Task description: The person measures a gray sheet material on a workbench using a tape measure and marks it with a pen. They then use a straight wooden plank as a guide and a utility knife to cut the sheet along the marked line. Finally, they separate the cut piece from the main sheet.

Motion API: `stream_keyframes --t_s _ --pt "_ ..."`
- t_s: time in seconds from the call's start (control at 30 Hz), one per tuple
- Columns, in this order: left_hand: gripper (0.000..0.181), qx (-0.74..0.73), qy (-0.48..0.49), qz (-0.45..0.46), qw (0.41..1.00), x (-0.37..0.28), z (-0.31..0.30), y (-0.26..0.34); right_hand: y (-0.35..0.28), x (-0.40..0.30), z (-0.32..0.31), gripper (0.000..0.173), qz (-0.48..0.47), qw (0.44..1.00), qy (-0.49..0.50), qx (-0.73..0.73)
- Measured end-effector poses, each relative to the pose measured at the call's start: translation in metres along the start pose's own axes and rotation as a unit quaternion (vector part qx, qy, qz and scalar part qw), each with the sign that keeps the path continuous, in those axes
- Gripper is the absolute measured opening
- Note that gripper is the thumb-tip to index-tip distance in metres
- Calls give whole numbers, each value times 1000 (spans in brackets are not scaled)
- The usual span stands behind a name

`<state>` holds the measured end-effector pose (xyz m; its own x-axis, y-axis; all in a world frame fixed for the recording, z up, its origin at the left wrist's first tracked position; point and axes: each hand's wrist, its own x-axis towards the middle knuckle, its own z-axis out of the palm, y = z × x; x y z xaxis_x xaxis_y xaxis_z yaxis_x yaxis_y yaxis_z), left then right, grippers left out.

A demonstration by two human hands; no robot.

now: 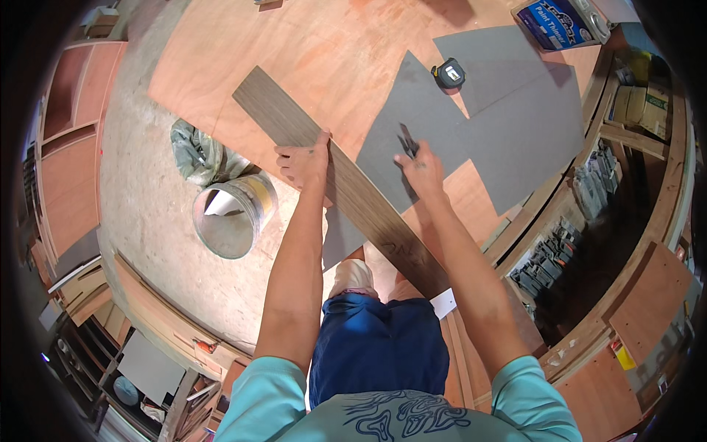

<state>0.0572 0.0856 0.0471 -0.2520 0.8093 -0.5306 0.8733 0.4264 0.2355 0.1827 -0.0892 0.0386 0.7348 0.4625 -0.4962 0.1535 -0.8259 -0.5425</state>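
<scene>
A long brown wood-grain board (342,182) runs diagonally before me, with handwriting near its lower end. My left hand (307,161) grips it across its width, the thumb at the right edge and the fingers over the left. My right hand (424,172) holds a dark cutter knife (407,142), its tip pointing away from me over a grey sheet (386,119). The knife is partly hidden by my fingers. A second, larger grey sheet (525,130) lies to the right. Both sheets rest on a plywood work surface (337,33). A black tape measure (449,74) sits beside them.
A metal paint thinner can (560,25) stands at the far right. Left of the plywood, a tipped bucket (235,215) and a plastic bag (201,154) lie on the concrete floor (138,182). An open wooden compartment (585,265) holding metal hardware (544,262) runs along the right.
</scene>
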Motion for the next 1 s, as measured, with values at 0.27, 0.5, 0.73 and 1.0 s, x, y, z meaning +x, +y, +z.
stream_keyframes --t_s 0.27,0.5,0.73,1.0 --pt "128 36 -4 19 999 26 -7 12 -20 15 19 45 43 994 -37 -91" --pt "126 39 -35 29 998 26 -7 15 -5 10 7 47 -11 995 -82 -60" --pt "126 41 -29 35 998 31 -7 13 51 -92 18 36 -46 992 -115 -17" --pt "123 52 -5 31 998 28 -6 16 40 -109 40 31 -154 981 45 -112"
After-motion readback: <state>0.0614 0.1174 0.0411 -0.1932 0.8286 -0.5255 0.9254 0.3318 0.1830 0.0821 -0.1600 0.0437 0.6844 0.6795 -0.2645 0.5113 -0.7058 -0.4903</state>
